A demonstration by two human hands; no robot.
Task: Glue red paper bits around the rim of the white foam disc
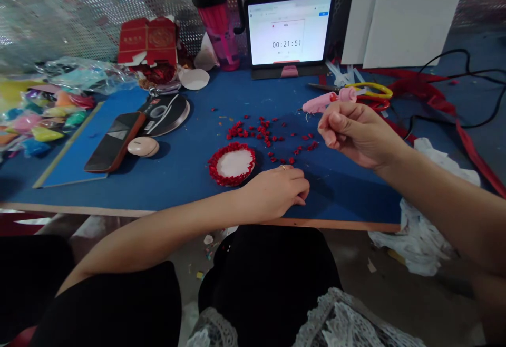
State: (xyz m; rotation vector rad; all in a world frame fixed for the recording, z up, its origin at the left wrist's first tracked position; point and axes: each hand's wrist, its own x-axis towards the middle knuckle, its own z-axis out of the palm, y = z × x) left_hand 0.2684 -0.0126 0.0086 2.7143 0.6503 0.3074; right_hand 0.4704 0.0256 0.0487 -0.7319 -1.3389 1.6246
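My left hand [279, 191] rests on the blue table near its front edge, fingers curled under, so what they may hold is hidden. Just left of it lies a round white disc [235, 163] with a rim of red pieces [215, 170]. Small red pieces [265, 131] are scattered behind the disc and my left hand. My right hand [356, 132] is raised over the table at the right, its fingers curled together; nothing can be made out in them. Behind it lies a pink glue gun [322, 103].
Scissors with yellow handles [375, 90], red ribbon [427, 94] and a black cable lie at right. A tablet [290, 33] and pink bottle [217, 25] stand behind. At left are a ribbon spool [168, 115], phone [114, 144], beige oval object [143, 147] and colourful bags [47, 120].
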